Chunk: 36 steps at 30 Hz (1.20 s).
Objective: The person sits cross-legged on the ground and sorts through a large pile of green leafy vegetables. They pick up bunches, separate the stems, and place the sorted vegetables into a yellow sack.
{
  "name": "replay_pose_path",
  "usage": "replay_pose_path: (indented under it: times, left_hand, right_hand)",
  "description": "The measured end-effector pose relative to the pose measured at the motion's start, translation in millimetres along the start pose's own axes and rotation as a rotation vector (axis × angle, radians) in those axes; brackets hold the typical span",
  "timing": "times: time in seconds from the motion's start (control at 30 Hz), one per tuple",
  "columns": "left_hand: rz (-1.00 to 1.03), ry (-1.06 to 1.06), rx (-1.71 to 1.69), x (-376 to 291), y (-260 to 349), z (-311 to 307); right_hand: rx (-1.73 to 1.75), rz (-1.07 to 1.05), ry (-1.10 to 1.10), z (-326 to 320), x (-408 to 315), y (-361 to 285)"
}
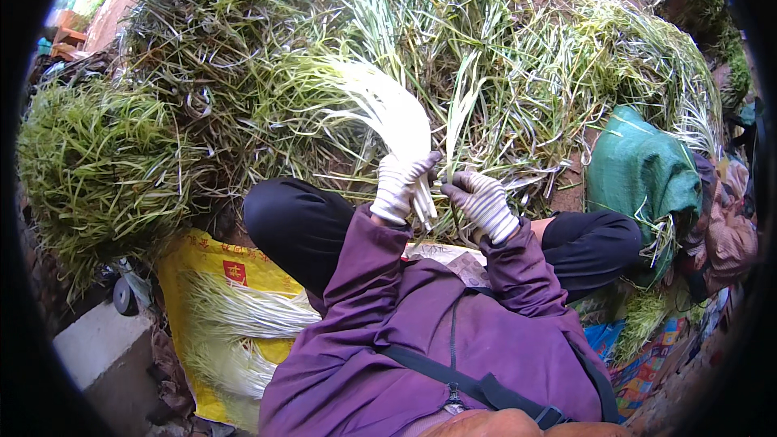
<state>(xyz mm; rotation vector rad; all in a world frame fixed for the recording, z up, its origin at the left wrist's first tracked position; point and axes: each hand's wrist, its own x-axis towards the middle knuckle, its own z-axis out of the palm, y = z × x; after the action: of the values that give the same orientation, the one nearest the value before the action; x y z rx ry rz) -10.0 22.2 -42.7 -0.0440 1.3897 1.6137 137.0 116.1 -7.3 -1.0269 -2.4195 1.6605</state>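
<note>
My left hand (400, 185), in a striped knit glove with dark fingertips, grips a thick bundle of pale leafy stalks (397, 106). Their white lower ends poke out below the fist, and the leaf ends fan up and to the left. Close beside it, my right hand (482, 200), gloved alike, pinches a small sprig of green stalks (463, 109) between thumb and fingers. The sprig stands nearly upright, apart from the bundle. Beyond both hands spreads a wide heap of loose green and yellowed stalks (516, 73).
On the left, a yellow printed sack (176, 273) lies under cleaned white stalks (255, 309). A leafy green pile (103, 164) rises behind it, near a concrete block (103, 340). To the right sit a green woven sack (637, 164) and crumpled cloth (728, 224). My crossed legs flank the hands.
</note>
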Motion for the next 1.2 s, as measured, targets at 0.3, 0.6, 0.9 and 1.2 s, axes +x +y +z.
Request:
replay_pose_path:
  times: [0.3,0.6,0.9,1.2]
  left_hand:
    - [0.085,-0.112,0.144,0.6,-4.6,2.3]
    - [0.120,-0.158,0.031,1.5,-7.6,2.3]
    - [0.175,-0.178,0.060,-1.4,-6.6,4.4]
    - [0.276,-0.001,0.044,-17.2,9.5,14.0]
  right_hand:
    - [0.567,0.356,-0.178,6.2,2.5,8.5]
    - [0.868,0.366,-0.011,7.8,16.4,24.8]
    - [0.709,0.229,0.066,15.7,10.2,22.9]
    - [0.134,0.428,0.160,42.1,36.2,72.9]
